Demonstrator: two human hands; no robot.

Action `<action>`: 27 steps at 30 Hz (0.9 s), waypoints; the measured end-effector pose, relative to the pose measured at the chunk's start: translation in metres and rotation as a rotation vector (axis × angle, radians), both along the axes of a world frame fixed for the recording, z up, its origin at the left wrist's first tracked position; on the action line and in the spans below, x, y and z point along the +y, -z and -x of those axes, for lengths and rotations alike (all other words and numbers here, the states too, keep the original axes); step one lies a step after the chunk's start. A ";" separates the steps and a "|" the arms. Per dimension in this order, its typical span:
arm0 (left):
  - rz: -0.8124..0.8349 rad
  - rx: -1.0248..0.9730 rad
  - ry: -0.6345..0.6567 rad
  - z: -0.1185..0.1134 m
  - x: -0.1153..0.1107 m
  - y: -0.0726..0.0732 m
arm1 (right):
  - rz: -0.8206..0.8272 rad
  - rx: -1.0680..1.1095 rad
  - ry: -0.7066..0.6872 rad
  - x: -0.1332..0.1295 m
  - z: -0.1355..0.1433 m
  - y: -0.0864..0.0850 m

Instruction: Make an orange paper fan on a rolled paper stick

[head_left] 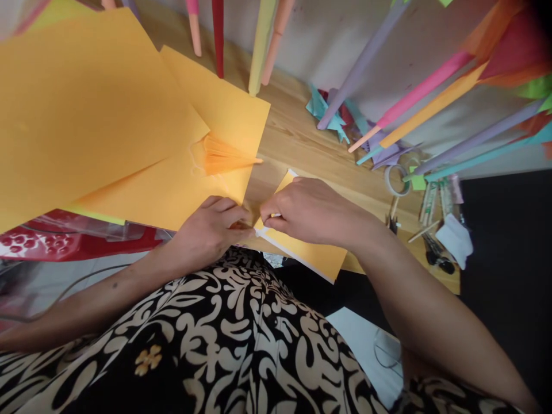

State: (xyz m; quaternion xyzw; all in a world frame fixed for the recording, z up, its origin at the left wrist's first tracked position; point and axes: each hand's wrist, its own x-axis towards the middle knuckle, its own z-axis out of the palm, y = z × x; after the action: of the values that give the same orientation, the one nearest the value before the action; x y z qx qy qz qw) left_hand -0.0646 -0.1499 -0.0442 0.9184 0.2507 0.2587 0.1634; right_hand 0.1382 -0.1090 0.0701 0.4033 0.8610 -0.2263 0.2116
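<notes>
Pinching the small yellow sheet [321,257] at one corner with left hand [211,230], right hand [297,210] curled above, grip unclear; best kept flat, pressed evenly.

So, a yellow-orange paper piece [317,254], flat and roughly rectangular, is laid slantwise on the wooden table [297,123], near edge and all. Thin white edging can be spotted along its long lower side, plus a bit at the top corner. Its lower right corner is stuck out past the tabletop. Partway up, it's covered by the curled right hand [291,211], and its left end is met by the left hand's bunched fingertips [245,230]. What's pinched there can't really be made out.
</notes>
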 end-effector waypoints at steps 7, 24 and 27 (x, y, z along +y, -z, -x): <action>-0.007 0.008 -0.004 0.001 0.001 0.003 | -0.085 -0.069 -0.006 0.004 0.001 0.006; -0.015 0.014 -0.017 0.001 0.001 0.005 | -0.146 -0.184 -0.057 0.007 0.009 0.012; -0.026 0.020 -0.017 0.000 0.001 0.004 | -0.152 -0.192 -0.053 0.007 0.013 0.013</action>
State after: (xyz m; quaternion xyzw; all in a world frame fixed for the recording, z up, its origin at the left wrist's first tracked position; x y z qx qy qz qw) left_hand -0.0649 -0.1487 -0.0478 0.9208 0.2566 0.2543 0.1470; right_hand 0.1250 -0.1017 0.0568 0.4151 0.8618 -0.1151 0.2680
